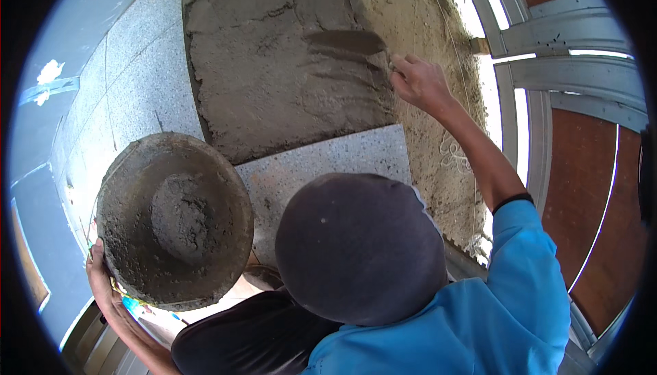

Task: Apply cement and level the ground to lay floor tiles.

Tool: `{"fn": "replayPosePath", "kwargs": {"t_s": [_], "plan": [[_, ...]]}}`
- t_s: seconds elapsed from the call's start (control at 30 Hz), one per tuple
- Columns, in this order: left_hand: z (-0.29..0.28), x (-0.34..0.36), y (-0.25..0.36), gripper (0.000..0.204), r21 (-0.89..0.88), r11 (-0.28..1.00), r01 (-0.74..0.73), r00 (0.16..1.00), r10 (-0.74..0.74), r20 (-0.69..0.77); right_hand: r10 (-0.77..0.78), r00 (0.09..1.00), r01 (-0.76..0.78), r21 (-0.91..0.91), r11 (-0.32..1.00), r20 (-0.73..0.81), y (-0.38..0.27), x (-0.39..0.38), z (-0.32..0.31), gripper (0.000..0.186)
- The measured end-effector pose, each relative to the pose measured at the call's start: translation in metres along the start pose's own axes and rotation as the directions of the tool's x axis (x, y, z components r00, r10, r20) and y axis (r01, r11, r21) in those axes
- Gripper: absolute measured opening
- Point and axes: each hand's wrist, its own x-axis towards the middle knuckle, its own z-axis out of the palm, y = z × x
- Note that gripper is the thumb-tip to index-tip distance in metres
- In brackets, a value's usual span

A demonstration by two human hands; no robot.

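Dark cap [361,248] at btm ctr, R hand [420,83] clamped on trowel [352,41] over gray mortar [267,81]; L hand [100,271] grips basin [126,190] w/ mix [181,217] inside.

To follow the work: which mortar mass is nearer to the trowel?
The wide mortar bed on the ground: the trowel, in the right hand, is over it. The other mass sits in the basin, at the left hand.

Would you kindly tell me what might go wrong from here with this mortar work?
The basin, with only the left hand visible at its rim, could tip and spill its mortar. The trowel in the right hand might gouge the mortar bed. The loose string on the sand could perhaps snag a foot.
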Motion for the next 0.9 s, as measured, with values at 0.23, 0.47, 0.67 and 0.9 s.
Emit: {"fn": "replayPosePath", "kwargs": {"t_s": [0.23, 0.47, 0.67, 0.9], "plan": [[0.012, -0.011, 0.005, 0.044, -0.024, 0.999, -0.032, 0.999, 0.032, -0.001, 0.001, 0.997, -0.003, -0.028, 1.0, -0.082, 0.013, 0.04, -0.002, 0.024], [-0.007, -0.003, -0.008, 0.038, -0.03, 0.999, -0.025, 1.0, 0.025, -0.005, -0.037, 0.999, 0.042, -0.244, 0.969, 0.023, 0.034, 0.088, 0.022, 0.022], [-0.009, 0.008, -0.01, 0.031, 0.018, 1.0, -0.014, 1.0, 0.014, -0.006, -0.06, 0.997, 0.068, -0.199, 0.978, 0.046, 0.047, 0.156, 0.028, 0.027], [-0.008, 0.0, -0.009, 0.037, 0.055, 0.998, 0.007, 0.999, -0.004, -0.044, -0.021, 0.997, 0.001, -0.268, 0.963, -0.069, 0.051, 0.209, 0.034, 0.028]]}}
